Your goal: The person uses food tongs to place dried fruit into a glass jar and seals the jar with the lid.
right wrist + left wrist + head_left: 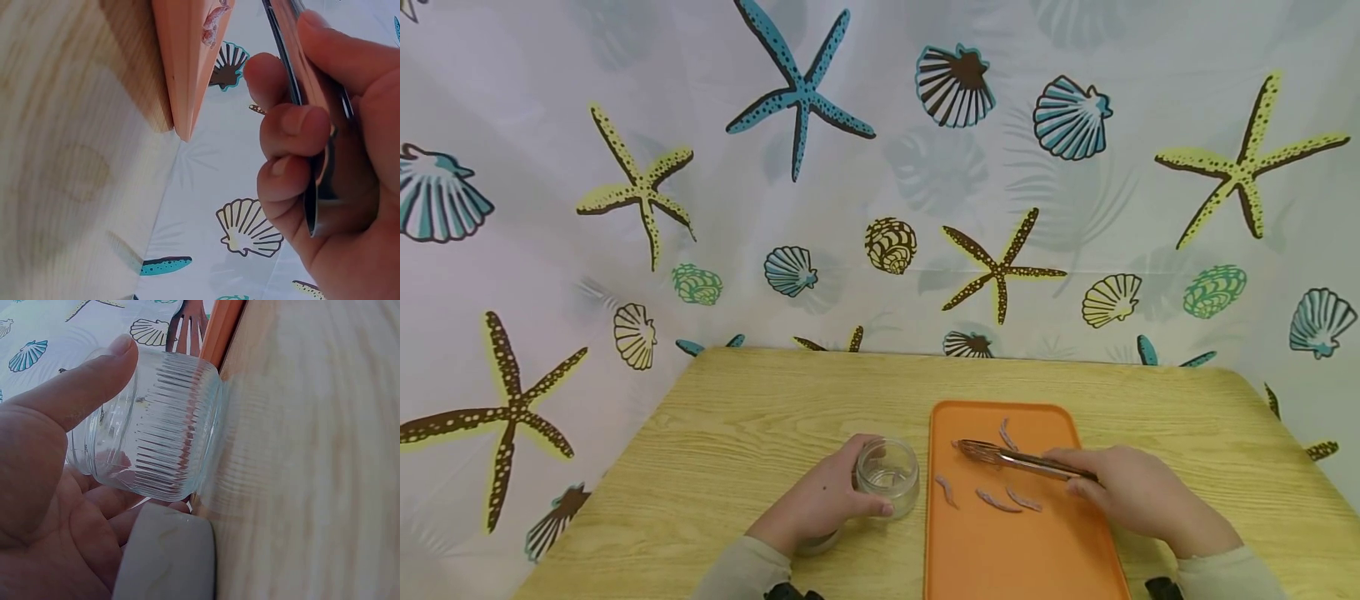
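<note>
Working at a wood-grained table (737, 400), across an orange tray (1000, 558) with open room toward its near end; using the left hand (831, 498) to clasp an upright glass jar (891, 481) just outside the tray's left edge, probably for steadiness; using the right hand (1138, 493) to grip metal tongs (1037, 465) over the tray, presumably for reach among small scattered strips (998, 501).

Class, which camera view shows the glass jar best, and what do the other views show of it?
The left wrist view: the glass jar appears large and side-on, its ribbed wall clear. The head view shows it smaller, from above, open mouth visible, partly wrapped by the left hand. The right wrist view doesn't show it.
</note>
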Demonstrator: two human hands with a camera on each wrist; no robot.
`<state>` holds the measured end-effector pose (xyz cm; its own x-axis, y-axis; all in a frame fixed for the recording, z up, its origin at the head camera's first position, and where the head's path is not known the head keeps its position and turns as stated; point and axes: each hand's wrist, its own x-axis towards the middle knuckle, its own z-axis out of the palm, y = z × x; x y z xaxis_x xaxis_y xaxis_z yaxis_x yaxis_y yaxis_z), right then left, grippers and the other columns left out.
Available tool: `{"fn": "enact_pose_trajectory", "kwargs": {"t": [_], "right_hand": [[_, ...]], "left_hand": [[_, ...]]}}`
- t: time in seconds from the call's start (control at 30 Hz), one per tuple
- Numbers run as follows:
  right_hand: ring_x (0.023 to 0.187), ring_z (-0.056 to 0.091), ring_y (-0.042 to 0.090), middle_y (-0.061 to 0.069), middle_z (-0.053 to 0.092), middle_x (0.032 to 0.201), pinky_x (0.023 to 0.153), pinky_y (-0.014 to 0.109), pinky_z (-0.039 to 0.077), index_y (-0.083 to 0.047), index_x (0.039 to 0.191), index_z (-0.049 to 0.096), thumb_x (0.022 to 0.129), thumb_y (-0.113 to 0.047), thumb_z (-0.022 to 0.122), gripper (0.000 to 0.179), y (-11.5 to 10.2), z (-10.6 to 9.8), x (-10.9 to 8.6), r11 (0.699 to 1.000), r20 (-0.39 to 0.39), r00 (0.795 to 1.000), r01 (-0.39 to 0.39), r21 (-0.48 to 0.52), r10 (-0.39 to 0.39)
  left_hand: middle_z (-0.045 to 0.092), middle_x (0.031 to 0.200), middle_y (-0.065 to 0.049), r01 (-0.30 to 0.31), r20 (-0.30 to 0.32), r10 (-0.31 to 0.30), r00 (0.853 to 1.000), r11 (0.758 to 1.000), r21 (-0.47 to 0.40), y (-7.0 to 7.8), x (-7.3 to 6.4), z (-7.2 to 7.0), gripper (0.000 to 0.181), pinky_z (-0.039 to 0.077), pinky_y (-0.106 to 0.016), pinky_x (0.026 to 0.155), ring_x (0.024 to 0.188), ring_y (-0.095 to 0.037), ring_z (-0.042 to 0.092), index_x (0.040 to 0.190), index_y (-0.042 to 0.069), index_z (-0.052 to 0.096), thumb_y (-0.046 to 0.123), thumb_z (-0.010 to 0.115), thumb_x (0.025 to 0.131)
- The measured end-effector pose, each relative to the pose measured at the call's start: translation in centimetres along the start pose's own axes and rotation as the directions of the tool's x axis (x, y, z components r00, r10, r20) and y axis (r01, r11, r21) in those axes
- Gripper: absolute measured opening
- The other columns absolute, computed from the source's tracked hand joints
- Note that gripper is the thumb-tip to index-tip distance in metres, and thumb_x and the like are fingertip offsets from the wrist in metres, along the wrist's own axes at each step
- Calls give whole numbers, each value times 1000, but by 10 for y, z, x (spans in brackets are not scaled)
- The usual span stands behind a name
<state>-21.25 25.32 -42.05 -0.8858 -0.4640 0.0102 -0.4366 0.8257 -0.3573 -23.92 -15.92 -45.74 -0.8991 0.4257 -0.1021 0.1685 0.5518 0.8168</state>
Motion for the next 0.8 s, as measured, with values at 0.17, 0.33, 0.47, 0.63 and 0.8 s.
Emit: {"fn": "enact_pose_trajectory", "kwargs": {"t": [0.17,0.33,0.47,0.63,0.8], "right_hand": [[60,45,3,-18,63,84,59,29,39,-34,140,62,98,-30,67,42,-1,-3,-1,1000,-15,1000,10,5,-10],[58,43,2,-19,62,80,57,28,38,-35,142,60,100,-43,60,43,-3,-6,-1,999,-25,999,26,18,-26],[57,43,2,-21,65,87,56,27,38,-36,143,59,99,-58,52,50,-7,-8,-2,998,-36,998,49,39,-47],[56,41,1,-19,62,82,56,26,38,-40,143,58,98,-60,50,49,-13,-9,-2,997,-53,996,73,37,-71],[57,41,1,-19,61,82,57,26,38,-38,143,58,100,-52,55,45,-23,-10,-3,993,-92,989,119,22,-117]], "left_hand": [[51,148,-6,2,-3,-2,1000,1000,9,1,0,1,93,35,-52,112,136,-26,47,151,17,40,47,88,77],[51,148,-6,3,-4,-2,1000,1000,23,1,0,0,92,35,-52,111,135,-26,48,152,18,40,47,87,78],[51,149,-5,-2,-2,2,1000,1000,20,0,1,0,93,36,-52,111,135,-27,48,152,19,39,47,87,78],[51,149,-5,0,2,0,1000,1000,11,0,0,0,92,36,-53,111,135,-26,48,152,20,39,47,87,78],[51,149,-5,2,8,-2,1000,1000,-2,0,0,0,92,37,-52,110,135,-26,48,153,19,38,46,87,79]]}}
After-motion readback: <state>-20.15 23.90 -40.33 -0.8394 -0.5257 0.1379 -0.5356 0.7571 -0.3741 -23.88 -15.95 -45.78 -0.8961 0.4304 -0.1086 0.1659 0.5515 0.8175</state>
